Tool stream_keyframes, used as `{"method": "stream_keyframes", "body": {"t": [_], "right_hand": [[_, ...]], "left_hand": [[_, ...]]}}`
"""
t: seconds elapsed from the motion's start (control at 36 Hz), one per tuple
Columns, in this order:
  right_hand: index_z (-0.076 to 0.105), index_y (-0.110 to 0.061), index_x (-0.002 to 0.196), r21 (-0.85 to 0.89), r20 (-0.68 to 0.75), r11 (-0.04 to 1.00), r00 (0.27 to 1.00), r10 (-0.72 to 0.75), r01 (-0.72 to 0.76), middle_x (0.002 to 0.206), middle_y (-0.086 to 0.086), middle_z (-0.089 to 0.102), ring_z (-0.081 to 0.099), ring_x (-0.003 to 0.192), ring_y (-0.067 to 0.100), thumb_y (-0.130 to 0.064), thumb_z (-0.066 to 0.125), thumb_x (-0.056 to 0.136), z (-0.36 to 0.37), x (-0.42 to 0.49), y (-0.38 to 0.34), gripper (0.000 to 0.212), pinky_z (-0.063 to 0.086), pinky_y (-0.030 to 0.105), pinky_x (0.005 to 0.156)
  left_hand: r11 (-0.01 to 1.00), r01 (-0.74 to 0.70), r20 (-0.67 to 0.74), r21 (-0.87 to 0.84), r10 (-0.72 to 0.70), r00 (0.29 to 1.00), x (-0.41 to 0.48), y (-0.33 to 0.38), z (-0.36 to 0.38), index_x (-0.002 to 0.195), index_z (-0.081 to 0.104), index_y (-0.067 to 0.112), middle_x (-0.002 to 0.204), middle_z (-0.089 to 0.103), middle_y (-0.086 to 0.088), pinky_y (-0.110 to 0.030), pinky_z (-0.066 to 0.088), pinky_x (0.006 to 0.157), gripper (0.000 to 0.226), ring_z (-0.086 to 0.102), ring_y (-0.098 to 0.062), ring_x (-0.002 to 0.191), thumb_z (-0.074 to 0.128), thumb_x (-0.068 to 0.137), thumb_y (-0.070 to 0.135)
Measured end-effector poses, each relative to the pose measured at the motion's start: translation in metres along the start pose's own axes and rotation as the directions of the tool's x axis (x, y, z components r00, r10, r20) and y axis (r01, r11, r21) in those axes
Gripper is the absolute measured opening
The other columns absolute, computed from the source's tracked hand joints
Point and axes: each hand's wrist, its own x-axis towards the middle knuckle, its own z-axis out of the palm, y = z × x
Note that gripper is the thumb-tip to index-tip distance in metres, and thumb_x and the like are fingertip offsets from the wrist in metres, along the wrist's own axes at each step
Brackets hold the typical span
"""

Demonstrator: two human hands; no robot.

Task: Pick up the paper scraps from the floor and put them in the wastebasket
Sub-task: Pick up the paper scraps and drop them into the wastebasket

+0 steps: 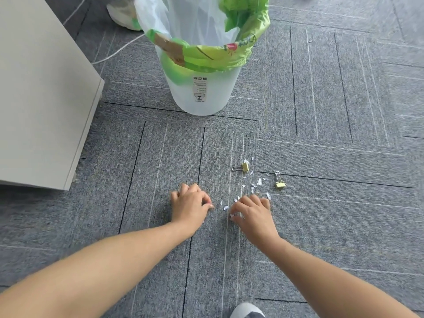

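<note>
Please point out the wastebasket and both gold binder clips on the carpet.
wastebasket (216, 97): head view, white front wall.
left binder clip (245, 166): head view, gold body.
right binder clip (280, 185): head view, gold body.

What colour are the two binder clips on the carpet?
Gold, with silver wire handles: the nearer binder clip and the farther binder clip. Head view.

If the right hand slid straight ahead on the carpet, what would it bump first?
Probably the small white paper scraps scattered just beyond the right hand; the gold metal binder clip lies farther on.
</note>
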Motion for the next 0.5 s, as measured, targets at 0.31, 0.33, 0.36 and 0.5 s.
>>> {"method": "stream_keyframes", "body": {"t": [0.31,0.33,0.36,0.5], "right_hand": [[0.064,-0.035,0.089,-0.066,-0.009,0.996,0.998,-0.066,0.065,0.087,-0.020,0.059,0.048,0.086,0.010,-0.040,0.063,0.088,0.005,-0.002,0.002,0.005,0.035,0.030,0.084],[0.064,-0.035,0.090,-0.058,-0.007,0.996,0.998,-0.065,0.065,0.088,-0.020,0.058,0.047,0.087,0.010,-0.039,0.062,0.088,0.005,-0.001,0.002,0.004,0.034,0.030,0.084],[0.064,-0.036,0.090,-0.053,-0.006,0.996,0.998,-0.065,0.065,0.089,-0.020,0.057,0.046,0.088,0.009,-0.039,0.062,0.088,0.005,0.000,0.002,0.004,0.033,0.030,0.085],[0.062,-0.034,0.091,-0.073,0.033,0.993,0.995,-0.095,0.097,0.090,-0.018,0.055,0.045,0.091,0.012,-0.040,0.060,0.089,0.005,0.007,0.005,0.006,0.029,0.031,0.087]], "left_hand": [[0.975,-0.222,0.045,-0.004,0.222,0.974,0.021,0.012,-0.008,0.086,0.061,0.037,0.100,0.049,0.019,-0.034,0.020,0.098,0.011,0.036,-0.010,0.107,0.061,0.087,0.048],[0.973,-0.229,0.065,0.012,0.227,0.972,0.023,0.013,-0.009,0.086,0.062,0.037,0.099,0.048,0.019,-0.034,0.021,0.098,0.012,0.036,-0.010,0.107,0.061,0.087,0.049],[0.974,-0.227,0.089,0.022,0.225,0.970,0.025,0.015,-0.009,0.085,0.064,0.036,0.098,0.048,0.019,-0.035,0.021,0.097,0.013,0.036,-0.010,0.107,0.062,0.086,0.050],[0.979,-0.204,0.132,0.010,0.201,0.971,0.028,0.016,-0.005,0.082,0.068,0.034,0.094,0.048,0.020,-0.039,0.024,0.100,0.016,0.035,-0.010,0.105,0.069,0.081,0.049]]}}
